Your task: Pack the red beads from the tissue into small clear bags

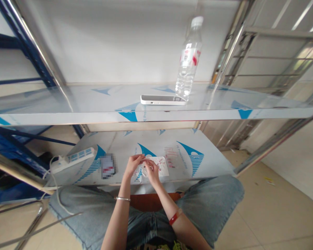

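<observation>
Above the lower metal shelf, my left hand (pixel 134 164) and my right hand (pixel 152 172) meet at the fingertips. Both are closed in a pinch, and whatever they grip is too small to make out. Just beneath and beside my right hand lies a white sheet (pixel 165 171) with small reddish bits on it. Right of that sheet, several thin pinkish strips (pixel 171 153) rest on the shelf film. My left wrist has a silver bangle (pixel 122 199); a red bangle (pixel 175 217) is on my right forearm.
A blurred-out dark-edged object (pixel 107 166) lies left of my hands, near a white power strip (pixel 74 159) with its cord. The upper shelf (pixel 99 104) overhangs behind, carrying a white phone-like device (pixel 161 100) and a water bottle (pixel 189 59). My knees flank the lower shelf's front edge.
</observation>
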A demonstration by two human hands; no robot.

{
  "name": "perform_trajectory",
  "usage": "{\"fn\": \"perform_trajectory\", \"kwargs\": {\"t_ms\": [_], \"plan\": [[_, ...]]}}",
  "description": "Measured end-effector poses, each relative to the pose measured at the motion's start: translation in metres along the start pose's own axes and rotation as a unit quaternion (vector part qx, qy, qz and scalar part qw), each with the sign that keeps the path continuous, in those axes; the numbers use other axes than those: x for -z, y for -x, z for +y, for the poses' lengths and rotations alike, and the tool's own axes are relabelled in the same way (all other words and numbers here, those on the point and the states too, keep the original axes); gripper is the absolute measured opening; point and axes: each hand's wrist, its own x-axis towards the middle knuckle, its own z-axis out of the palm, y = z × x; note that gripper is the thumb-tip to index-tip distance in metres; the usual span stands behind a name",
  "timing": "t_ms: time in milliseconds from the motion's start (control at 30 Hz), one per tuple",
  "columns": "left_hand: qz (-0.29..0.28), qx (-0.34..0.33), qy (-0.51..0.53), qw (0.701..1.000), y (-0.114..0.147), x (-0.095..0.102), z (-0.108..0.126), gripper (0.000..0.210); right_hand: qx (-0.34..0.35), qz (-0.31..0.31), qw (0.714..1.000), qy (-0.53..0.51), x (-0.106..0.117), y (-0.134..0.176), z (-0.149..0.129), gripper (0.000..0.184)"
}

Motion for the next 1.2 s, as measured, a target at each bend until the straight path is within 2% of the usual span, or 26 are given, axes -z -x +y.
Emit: {"fn": "perform_trajectory", "kwargs": {"t_ms": [100,233,367,633,833,1200], "plan": [[-0.020,-0.019,-0.001,1.000,-0.001,0.000,-0.002,0.044,-0.083,0.029,0.996,-0.033,0.001,-0.003,-0.004,0.035],[-0.045,-0.046,-0.032,0.997,0.000,0.000,-0.002,0.038,-0.109,0.048,0.991,-0.062,0.001,-0.007,-0.005,0.033],[-0.058,-0.067,-0.058,0.994,0.001,0.000,0.000,0.033,-0.140,0.025,0.986,-0.090,-0.001,-0.009,-0.001,0.029],[-0.089,-0.077,-0.088,0.989,0.005,-0.001,0.011,0.035,-0.137,-0.013,0.984,-0.109,-0.001,-0.011,-0.006,0.021],[-0.028,-0.089,-0.047,0.995,0.006,-0.002,0.013,0.032,-0.142,0.007,0.981,-0.128,0.000,-0.012,-0.011,0.019],[-0.093,-0.074,-0.027,0.993,0.005,0.000,0.011,0.029,-0.147,-0.006,0.981,-0.124,0.005,-0.013,-0.013,0.021]]}}
